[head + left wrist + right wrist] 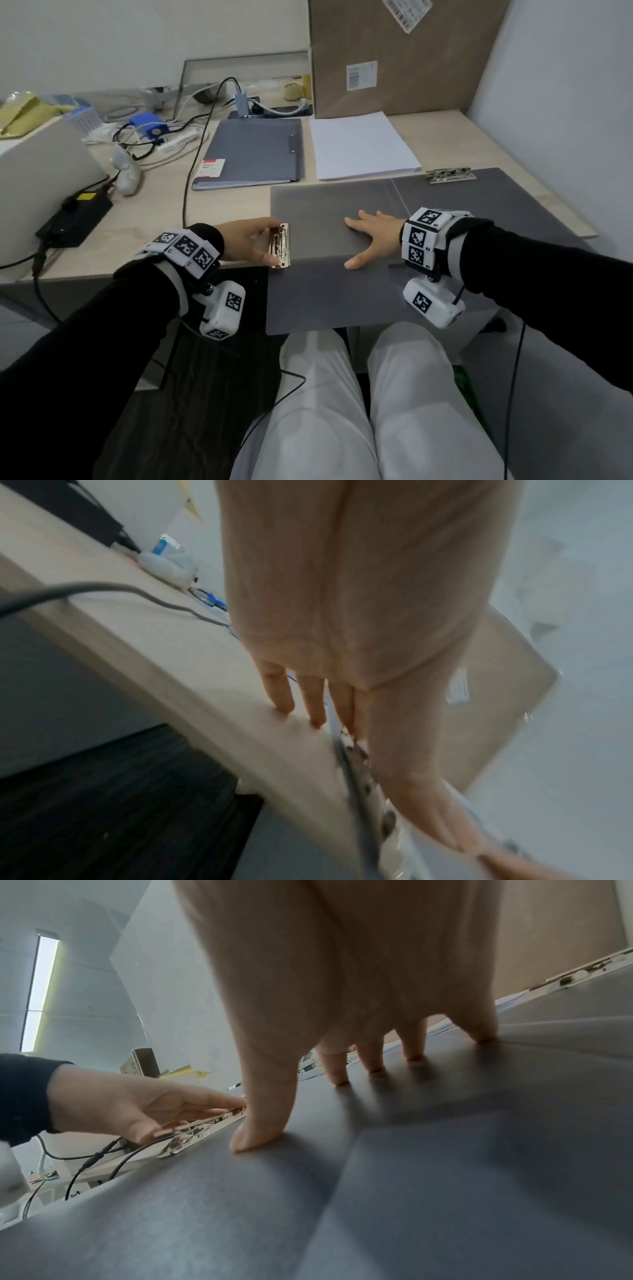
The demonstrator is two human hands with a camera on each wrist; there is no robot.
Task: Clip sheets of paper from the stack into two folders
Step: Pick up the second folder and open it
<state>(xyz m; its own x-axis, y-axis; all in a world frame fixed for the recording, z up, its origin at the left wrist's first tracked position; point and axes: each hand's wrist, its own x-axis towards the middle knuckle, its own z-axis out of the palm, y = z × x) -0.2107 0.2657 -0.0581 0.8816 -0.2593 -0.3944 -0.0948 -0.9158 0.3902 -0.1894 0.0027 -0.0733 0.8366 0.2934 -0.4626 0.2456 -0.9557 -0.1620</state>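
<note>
An open grey folder (342,212) lies spread across the near edge of the worktop (164,219), its front part overhanging toward the person's lap. The left hand (246,241) is at the folder's left edge, thumb and fingers (265,257) curled around the metal clip (282,245) mounted there, apparently working its lever; in the left wrist view the picture is blurred, so how far the clip stands open I cannot tell. The right hand (368,236) lies flat on the folder's inner face, fingers (337,1066) spread and straight, pressing it down and gripping nothing. A second metal clip (450,174) sits at the folder's far right edge.

The paper stack (361,145) rests behind the folder, just beside a closed grey folder (251,152) to its left. No sheet is in either folder yet, so the task looks to be at its start.

Risks as I judge them: the folder overhangs the worktop edge, so if the right hand lifts while the left pulls on the clip, the whole folder may tip or slide toward the lap. The sprung clip could snap back on the left fingers if the grip slips. Reaching for paper later, a sleeve could drag the black cable (198,137) or knock the stack askew
</note>
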